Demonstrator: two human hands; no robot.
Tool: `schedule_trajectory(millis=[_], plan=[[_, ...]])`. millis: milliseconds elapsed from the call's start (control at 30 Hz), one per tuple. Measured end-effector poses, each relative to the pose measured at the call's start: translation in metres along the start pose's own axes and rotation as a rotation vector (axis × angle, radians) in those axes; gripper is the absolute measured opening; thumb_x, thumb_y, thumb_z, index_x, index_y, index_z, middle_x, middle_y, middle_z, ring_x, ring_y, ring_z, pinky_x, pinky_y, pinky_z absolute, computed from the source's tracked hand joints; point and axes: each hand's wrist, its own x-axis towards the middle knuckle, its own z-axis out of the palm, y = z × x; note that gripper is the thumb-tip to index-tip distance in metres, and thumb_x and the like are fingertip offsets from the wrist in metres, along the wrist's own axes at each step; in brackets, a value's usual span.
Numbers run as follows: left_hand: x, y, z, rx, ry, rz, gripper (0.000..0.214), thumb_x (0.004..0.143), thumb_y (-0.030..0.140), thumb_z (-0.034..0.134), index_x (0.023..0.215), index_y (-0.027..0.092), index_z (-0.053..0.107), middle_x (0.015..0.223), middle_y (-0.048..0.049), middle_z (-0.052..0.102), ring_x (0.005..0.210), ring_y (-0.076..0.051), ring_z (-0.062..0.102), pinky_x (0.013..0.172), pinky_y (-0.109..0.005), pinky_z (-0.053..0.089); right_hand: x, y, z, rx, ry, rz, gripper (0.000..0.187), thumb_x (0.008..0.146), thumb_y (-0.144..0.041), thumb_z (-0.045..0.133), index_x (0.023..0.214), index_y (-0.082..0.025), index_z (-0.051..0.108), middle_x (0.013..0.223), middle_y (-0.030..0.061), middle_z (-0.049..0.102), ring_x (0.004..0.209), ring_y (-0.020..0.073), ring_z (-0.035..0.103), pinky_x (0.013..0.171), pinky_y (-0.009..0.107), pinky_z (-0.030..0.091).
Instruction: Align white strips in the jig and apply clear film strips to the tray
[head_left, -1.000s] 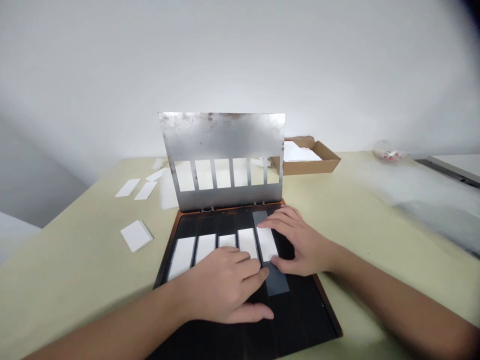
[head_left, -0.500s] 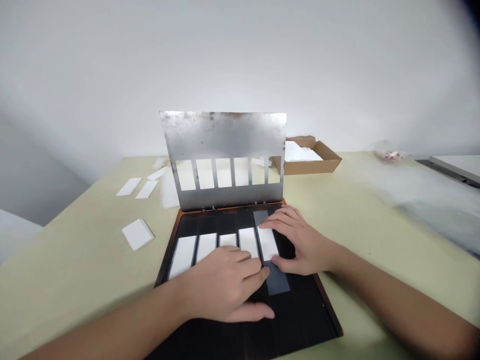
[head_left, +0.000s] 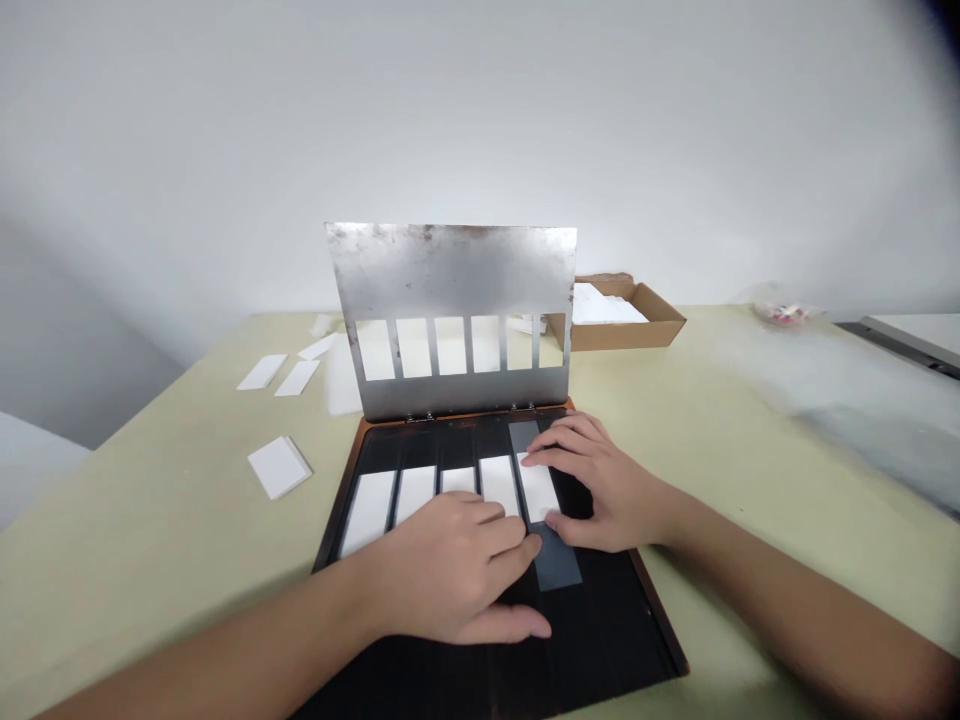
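A black tray (head_left: 600, 630) with a brown rim lies in front of me, its slotted metal lid (head_left: 450, 270) standing upright at the back. Several white rectangular cards lie in a row on the tray (head_left: 367, 510). My left hand (head_left: 450, 575) rests flat on the tray, fingers stretched toward the rightmost white card (head_left: 537, 488). My right hand (head_left: 600, 485) lies spread beside that card, fingertips touching its top and right edge. The card sits on a grey strip (head_left: 556, 562).
Loose white cards (head_left: 279, 466) lie on the pale table to the left. A cardboard box (head_left: 637, 320) with white pieces stands behind the lid on the right. A clear plastic sheet (head_left: 847, 400) covers the table at far right.
Both hands stay on the rightmost card; the right fingertips have slid slightly. The view has shifted a little.
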Motion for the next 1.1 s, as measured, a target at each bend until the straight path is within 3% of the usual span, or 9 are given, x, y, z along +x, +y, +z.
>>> schedule_trajectory(millis=[800, 1100], plan=[[-0.0007, 0.0001, 0.0005, -0.008, 0.006, -0.002, 0.053, 0.101, 0.061, 0.056, 0.116, 0.012, 0.069, 0.073, -0.0012, 0.063, 0.058, -0.018, 0.056, 0.049, -0.035, 0.036, 0.0002, -0.0011, -0.0031, -0.047, -0.009, -0.002, 0.055, 0.08, -0.034, 0.076, 0.133, -0.026, 0.063, 0.126, 0.0065, 0.069, 0.119, 0.0289, 0.056, 0.119, 0.057, 0.028], [-0.0006, 0.0001, 0.0006, 0.0, -0.005, -0.008, 0.053, 0.101, 0.061, 0.056, 0.116, 0.012, 0.07, 0.073, -0.0012, 0.063, 0.059, -0.018, 0.057, 0.05, -0.035, 0.036, 0.0003, -0.0027, -0.0031, -0.046, -0.003, -0.001, 0.046, 0.081, -0.035, 0.077, 0.125, -0.026, 0.067, 0.126, 0.0068, 0.07, 0.119, 0.0295, 0.057, 0.119, 0.058, 0.027]])
